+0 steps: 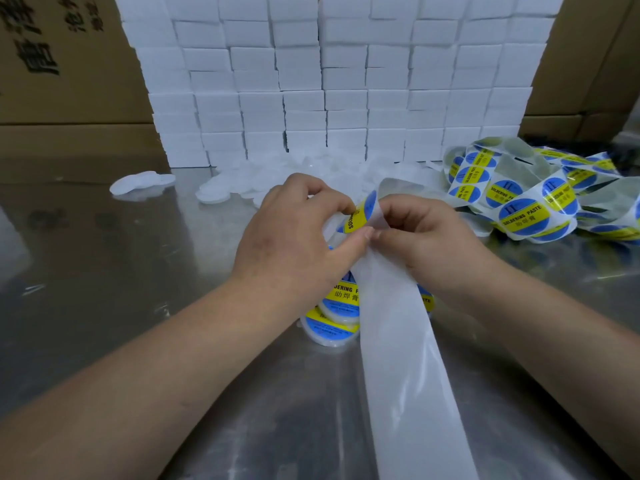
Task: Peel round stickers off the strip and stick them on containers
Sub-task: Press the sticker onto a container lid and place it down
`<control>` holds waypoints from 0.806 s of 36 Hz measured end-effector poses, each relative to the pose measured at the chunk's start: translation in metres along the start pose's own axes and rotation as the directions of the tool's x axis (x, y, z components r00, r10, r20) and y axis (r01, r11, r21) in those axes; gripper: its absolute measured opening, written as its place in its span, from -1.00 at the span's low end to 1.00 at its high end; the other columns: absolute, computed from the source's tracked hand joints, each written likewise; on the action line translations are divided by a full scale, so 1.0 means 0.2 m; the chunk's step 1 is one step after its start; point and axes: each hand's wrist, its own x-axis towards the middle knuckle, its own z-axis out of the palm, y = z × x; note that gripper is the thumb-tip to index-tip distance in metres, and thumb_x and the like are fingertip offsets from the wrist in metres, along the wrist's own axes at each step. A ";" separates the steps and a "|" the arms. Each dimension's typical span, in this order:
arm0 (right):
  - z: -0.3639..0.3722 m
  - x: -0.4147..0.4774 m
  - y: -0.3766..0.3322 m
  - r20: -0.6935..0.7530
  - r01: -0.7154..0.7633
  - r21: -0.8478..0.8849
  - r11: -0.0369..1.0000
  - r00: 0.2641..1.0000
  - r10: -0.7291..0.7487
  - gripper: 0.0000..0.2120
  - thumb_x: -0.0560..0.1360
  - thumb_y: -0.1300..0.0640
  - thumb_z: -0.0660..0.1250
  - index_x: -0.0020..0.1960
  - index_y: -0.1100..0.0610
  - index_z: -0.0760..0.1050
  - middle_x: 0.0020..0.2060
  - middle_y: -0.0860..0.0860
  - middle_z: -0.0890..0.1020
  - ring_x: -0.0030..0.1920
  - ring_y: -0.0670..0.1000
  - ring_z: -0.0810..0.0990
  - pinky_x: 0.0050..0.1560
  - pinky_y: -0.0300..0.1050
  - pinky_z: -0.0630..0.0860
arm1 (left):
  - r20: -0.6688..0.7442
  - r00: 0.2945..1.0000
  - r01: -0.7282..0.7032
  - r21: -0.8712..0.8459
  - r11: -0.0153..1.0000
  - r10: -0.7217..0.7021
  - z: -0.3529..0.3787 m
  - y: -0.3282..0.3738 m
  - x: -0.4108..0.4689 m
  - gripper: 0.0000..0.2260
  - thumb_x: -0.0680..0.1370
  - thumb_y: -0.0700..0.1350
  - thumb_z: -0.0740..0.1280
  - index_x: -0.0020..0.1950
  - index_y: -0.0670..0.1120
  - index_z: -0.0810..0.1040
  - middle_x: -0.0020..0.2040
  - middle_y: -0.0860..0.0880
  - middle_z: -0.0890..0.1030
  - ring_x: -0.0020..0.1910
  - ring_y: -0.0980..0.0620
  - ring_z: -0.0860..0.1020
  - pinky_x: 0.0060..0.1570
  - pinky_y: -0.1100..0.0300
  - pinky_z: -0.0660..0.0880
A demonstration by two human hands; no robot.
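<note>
Round blue/yellow sticker (360, 213), "SOLDERING PASTE" print, is mid-frame above the table, partly lifted off the strip (405, 358). Left hand (298, 233) pinches the sticker edge btwn thumb + index. Something white sits under its fingers, can't tell what. Right hand (424, 237) pinches the strip just right of the sticker, fingers curled on it. Both hands close together, thumb tips nearly touching. Bare strip runs from the hands to the near edge, over the table (104, 271).

Under the hands: labelled containers (334, 325), a few overlapping, same blue/yellow stickers on top, lying on the table. Far of the hands: heap of plain white discs (228, 192) (containers or lids, can't tell), plus a small separate bunch (142, 184) at left. Far right: tangled sticker strip pile (533, 199), many stickers on it. Behind all: wall of stacked white boxes (311, 81). Cardboard cartons (62, 64) at far left + far right.
</note>
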 end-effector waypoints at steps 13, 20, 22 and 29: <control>-0.01 0.00 -0.01 0.007 -0.022 -0.041 0.999 1.000 0.022 -0.54 0.45 0.48 0.16 -0.01 -0.09 0.47 -0.34 -0.11 0.61 -0.34 -0.11 0.57 -0.36 -0.21 0.49 | -0.122 0.974 0.166 -0.173 0.971 -0.188 -0.03 -0.08 0.06 -0.95 0.52 -0.01 0.26 -0.15 0.11 0.48 -0.09 0.10 0.43 -0.11 0.26 0.32 -0.18 0.37 0.20; -0.03 0.01 0.01 -0.106 0.036 -0.142 0.989 0.993 -0.051 -0.44 0.46 0.39 0.22 0.12 -0.28 0.29 -0.24 -0.17 0.56 -0.34 -0.08 0.51 -0.30 -0.08 0.48 | -0.126 0.917 0.335 -0.268 0.903 -0.377 -0.04 -0.13 0.09 -0.90 0.55 0.05 0.20 -0.13 0.10 0.44 -0.13 -0.02 0.50 -0.19 0.03 0.42 -0.15 0.20 0.31; -0.03 0.01 0.01 -0.180 0.056 -0.234 0.971 0.979 -0.100 -0.39 0.44 0.37 0.22 0.23 -0.27 0.21 -0.06 -0.22 0.51 -0.40 -0.11 0.46 -0.32 -0.13 0.48 | -0.137 0.912 0.339 -0.277 0.899 -0.386 -0.05 -0.13 0.10 -0.88 0.55 0.05 0.19 -0.13 0.08 0.46 -0.10 -0.03 0.52 -0.16 0.01 0.44 -0.14 0.19 0.32; -0.05 0.00 -0.04 -0.202 0.211 -0.415 0.885 0.927 -0.316 -0.39 0.38 0.47 0.18 0.13 -0.22 0.35 0.16 -0.21 0.39 -0.43 -0.22 0.42 -0.31 -0.47 0.32 | -0.135 0.926 0.317 -0.227 0.921 -0.352 -0.05 -0.10 0.08 -0.80 0.52 0.13 0.22 -0.29 0.15 0.39 -0.12 0.05 0.48 -0.21 0.11 0.37 -0.20 0.25 0.24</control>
